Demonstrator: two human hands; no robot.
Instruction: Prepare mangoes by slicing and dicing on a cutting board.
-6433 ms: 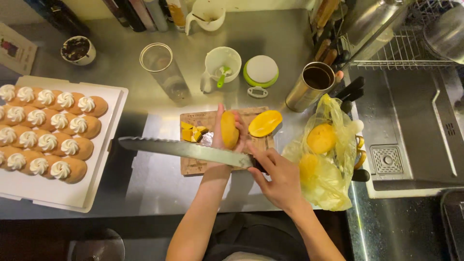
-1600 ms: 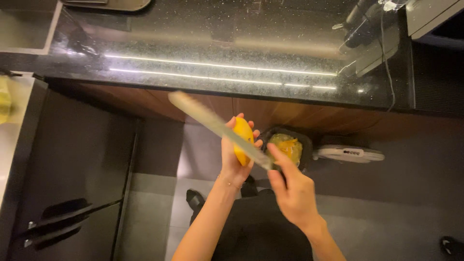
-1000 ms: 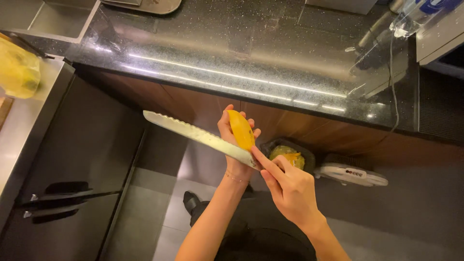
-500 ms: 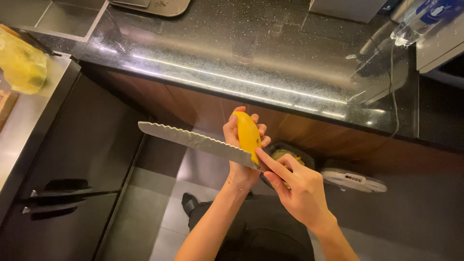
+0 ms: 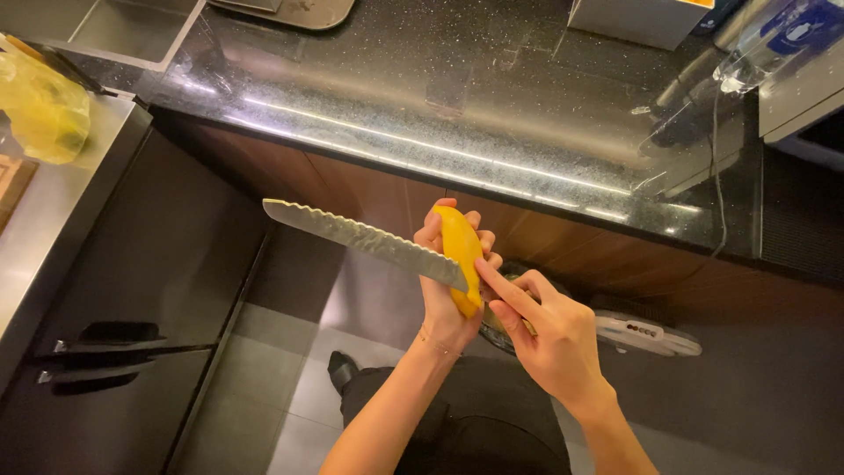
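Observation:
My left hand (image 5: 444, 303) holds a yellow mango piece (image 5: 461, 255) upright in its fingers, over the floor in front of a dark counter. My right hand (image 5: 549, 339) grips the handle of a long serrated knife (image 5: 360, 239). The blade points up and left, and its edge lies against the mango near the fruit's lower half. The handle is hidden inside my right hand. Below the hands, partly hidden, is a dark bin (image 5: 505, 321) with yellow scraps.
A black speckled counter (image 5: 457, 105) runs across the top, with wooden fronts below. A steel worktop (image 5: 53, 220) with a yellow bag (image 5: 44, 110) is at the left. A flat white device (image 5: 646, 334) lies on the floor at the right. My shoe (image 5: 341, 369) stands on grey tiles.
I have turned away from the cutting board towards the floor bin. Over the last second the knife blade has slid along the mango and the hands have shifted slightly right.

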